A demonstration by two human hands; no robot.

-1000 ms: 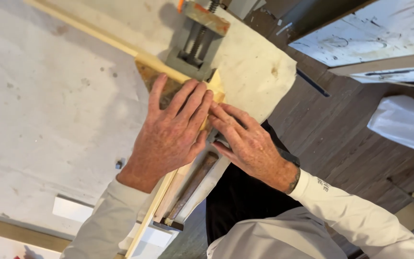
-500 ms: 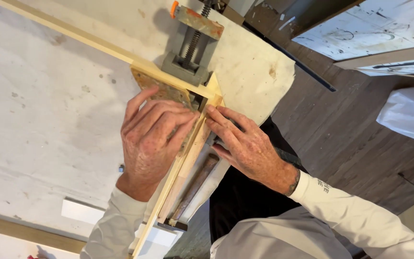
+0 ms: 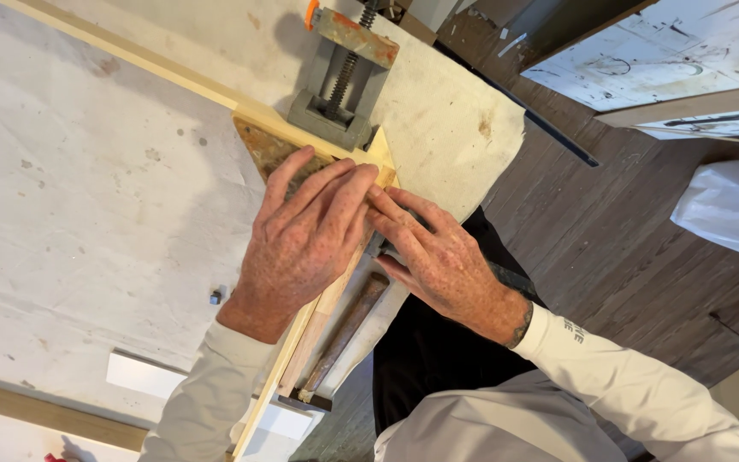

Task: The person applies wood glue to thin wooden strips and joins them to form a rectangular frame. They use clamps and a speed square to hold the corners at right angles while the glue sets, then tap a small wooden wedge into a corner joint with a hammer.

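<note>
Two pale wooden strips meet at a mitred corner [image 3: 378, 158] near the edge of the worktop [image 3: 87, 214], and both hands press down right at that joint. One strip [image 3: 130, 56] runs from the corner toward the upper left of the view; the other strip [image 3: 318, 321] has its long axis running from the corner back toward the person's body, along the worktop's edge. The left hand [image 3: 305, 239] lies flat over the inside of the corner, its fingers [image 3: 335, 184] extended and close together, pointing up toward the joint and holding nothing; they cover part of a mottled brown triangular block [image 3: 263, 150] tucked into the angle. The right hand [image 3: 438, 257] comes in from the outer side, palm down, its fingers [image 3: 391, 218] stretched flat against the near strip just below the corner, touching the left fingertips; nothing is closed in it either. Both hands are about equally near the joint, which lies just beyond the fingertips.

Just past the corner stands a grey metal screw clamp [image 3: 339, 85] with a rusty bar and an orange tip, its threaded rod bearing on the outer side of the joint. Beside the near strip, at the worktop's edge, lies a long tool with a worn brown wooden handle [image 3: 344, 329]. A stained, off-white cloth covers the worktop, rough and speckled. Beyond it lies dark wood-grain floor [image 3: 635, 239] and a white bag [image 3: 733, 210]. Long light sleeves reach to both wrists.
</note>
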